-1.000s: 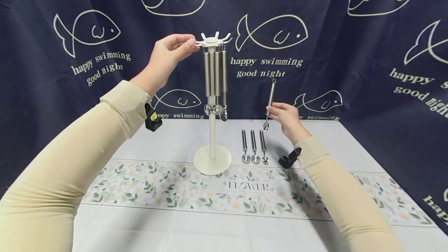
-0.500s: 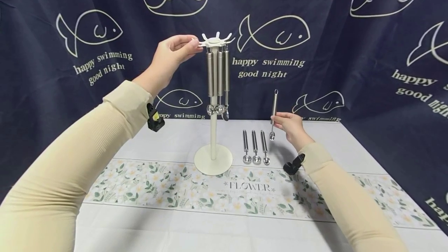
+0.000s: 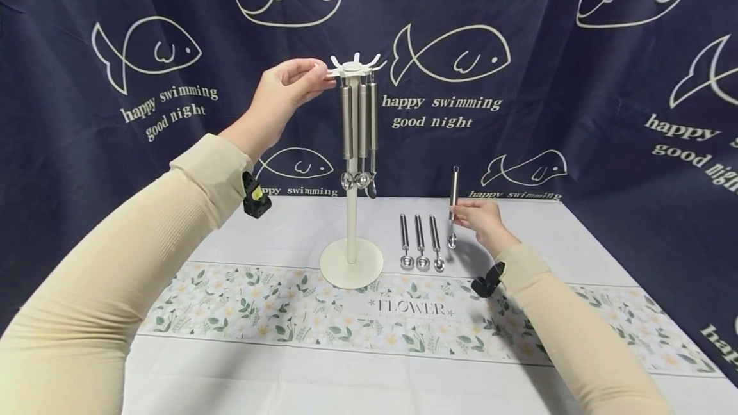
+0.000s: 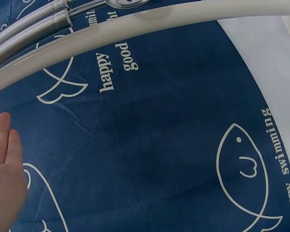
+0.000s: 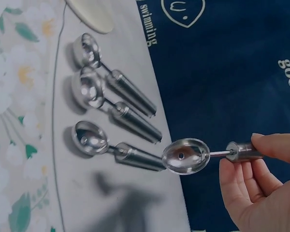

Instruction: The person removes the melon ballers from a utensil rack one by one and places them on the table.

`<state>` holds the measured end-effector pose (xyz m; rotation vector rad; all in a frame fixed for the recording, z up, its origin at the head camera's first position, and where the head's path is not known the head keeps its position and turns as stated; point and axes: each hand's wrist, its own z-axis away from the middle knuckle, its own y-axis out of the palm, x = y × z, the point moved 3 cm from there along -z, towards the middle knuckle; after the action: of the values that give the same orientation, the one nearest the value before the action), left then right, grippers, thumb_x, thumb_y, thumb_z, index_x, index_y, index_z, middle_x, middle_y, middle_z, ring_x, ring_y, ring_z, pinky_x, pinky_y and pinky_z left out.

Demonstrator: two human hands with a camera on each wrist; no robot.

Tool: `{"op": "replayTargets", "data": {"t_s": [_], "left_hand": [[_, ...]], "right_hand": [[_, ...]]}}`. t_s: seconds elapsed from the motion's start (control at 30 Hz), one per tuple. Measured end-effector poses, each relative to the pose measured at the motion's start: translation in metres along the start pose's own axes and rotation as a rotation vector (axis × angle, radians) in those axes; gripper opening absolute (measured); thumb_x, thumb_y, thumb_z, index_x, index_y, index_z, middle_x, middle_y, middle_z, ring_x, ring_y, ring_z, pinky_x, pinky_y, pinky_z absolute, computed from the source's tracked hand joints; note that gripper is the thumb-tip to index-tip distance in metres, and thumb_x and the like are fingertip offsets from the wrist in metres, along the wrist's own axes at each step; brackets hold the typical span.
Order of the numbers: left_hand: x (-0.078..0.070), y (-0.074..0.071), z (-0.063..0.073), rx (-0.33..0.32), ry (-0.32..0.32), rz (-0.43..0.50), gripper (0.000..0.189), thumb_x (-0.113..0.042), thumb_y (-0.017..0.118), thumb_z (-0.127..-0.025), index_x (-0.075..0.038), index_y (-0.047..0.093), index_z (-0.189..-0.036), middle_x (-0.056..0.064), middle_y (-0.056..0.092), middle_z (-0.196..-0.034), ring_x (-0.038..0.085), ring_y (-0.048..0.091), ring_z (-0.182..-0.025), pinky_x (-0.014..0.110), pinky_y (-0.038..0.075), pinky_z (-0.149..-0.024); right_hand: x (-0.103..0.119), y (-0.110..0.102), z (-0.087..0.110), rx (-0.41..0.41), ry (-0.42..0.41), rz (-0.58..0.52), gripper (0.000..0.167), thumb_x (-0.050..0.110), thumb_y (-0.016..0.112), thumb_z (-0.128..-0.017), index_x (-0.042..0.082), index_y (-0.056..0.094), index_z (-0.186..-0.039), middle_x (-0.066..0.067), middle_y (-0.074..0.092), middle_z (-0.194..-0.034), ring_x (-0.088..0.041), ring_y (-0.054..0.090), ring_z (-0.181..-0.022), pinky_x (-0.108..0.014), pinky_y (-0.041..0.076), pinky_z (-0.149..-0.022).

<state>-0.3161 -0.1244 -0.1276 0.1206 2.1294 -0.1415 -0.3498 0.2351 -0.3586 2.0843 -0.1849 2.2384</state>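
A cream rack (image 3: pixel 352 223) with a round base and a ring of hooks on top stands at centre in the head view. My left hand (image 3: pixel 290 82) pinches one of its hooks at the left. Several steel scoops (image 3: pixel 346 123) hang from the rack by their handles. Off to the right, my right hand (image 3: pixel 483 219) holds a melon baller (image 3: pixel 455 186) by its handle, upright, bowl down, above the table. In the right wrist view its oval bowl (image 5: pixel 186 157) shows a small hole. Beside it, three similar scoops (image 3: pixel 419 232) lie in a row on the table.
A white cloth (image 3: pixel 242 373) with a floral band (image 3: pixel 230 303) marked FLOWER covers the table. Behind hangs a dark blue curtain (image 3: pixel 323 114) printed with fish and words. Each wrist wears a black camera mount (image 3: pixel 255 196).
My right hand has lowered the melon baller toward the table and slightly to the right. The left hand stays on the rack's hook; the rack's top and hanging scoops have turned slightly.
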Motion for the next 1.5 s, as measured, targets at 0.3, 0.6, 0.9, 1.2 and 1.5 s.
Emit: {"op": "replayTargets", "data": {"t_s": [0.3,0.6,0.9,1.2,1.5], "left_hand": [[0.001,-0.001,0.0,-0.01,0.004,0.017,0.023,-0.017,0.066,-0.093,-0.004,0.063,-0.111,0.013,0.068,-0.112,0.019,0.068,-0.105,0.026,0.047,-0.103],[0.002,-0.001,0.001,-0.019,0.002,0.022,0.022,-0.017,0.067,-0.093,-0.004,0.063,-0.11,0.012,0.068,-0.109,0.018,0.068,-0.105,0.026,0.047,-0.104],[0.003,0.001,0.002,-0.029,-0.008,0.024,0.024,-0.017,0.066,-0.093,-0.003,0.062,-0.112,0.011,0.069,-0.109,0.017,0.068,-0.103,0.025,0.047,-0.103],[0.001,0.002,0.002,-0.034,0.0,0.031,0.021,-0.015,0.066,-0.093,-0.003,0.063,-0.109,0.007,0.069,-0.103,0.02,0.068,-0.104,0.026,0.047,-0.103],[0.0,0.005,0.004,-0.041,-0.004,0.032,0.023,-0.015,0.066,-0.093,-0.001,0.061,-0.112,0.008,0.069,-0.104,0.019,0.068,-0.103,0.026,0.047,-0.103]], "right_hand": [[-0.022,-0.009,-0.006,-0.036,0.086,0.089,0.039,0.0,0.065,-0.088,-0.013,0.052,-0.122,0.005,0.061,-0.072,-0.003,0.064,-0.066,-0.021,0.059,-0.074],[-0.034,-0.013,-0.009,-0.06,0.115,0.151,0.037,0.002,0.069,-0.086,-0.011,0.056,-0.119,0.005,0.061,-0.071,-0.003,0.064,-0.063,-0.023,0.059,-0.074],[-0.053,-0.013,-0.013,-0.113,0.169,0.177,0.033,0.0,0.071,-0.083,-0.01,0.059,-0.112,0.004,0.061,-0.066,-0.004,0.061,-0.056,-0.019,0.058,-0.061],[-0.062,-0.014,-0.016,-0.152,0.195,0.257,0.042,0.003,0.074,-0.08,-0.011,0.058,-0.117,0.002,0.06,-0.067,-0.006,0.062,-0.056,-0.019,0.057,-0.06],[-0.066,-0.013,-0.017,-0.149,0.253,0.389,0.049,0.009,0.077,-0.079,-0.01,0.057,-0.12,0.005,0.06,-0.061,-0.004,0.06,-0.051,-0.016,0.052,-0.053]]}}
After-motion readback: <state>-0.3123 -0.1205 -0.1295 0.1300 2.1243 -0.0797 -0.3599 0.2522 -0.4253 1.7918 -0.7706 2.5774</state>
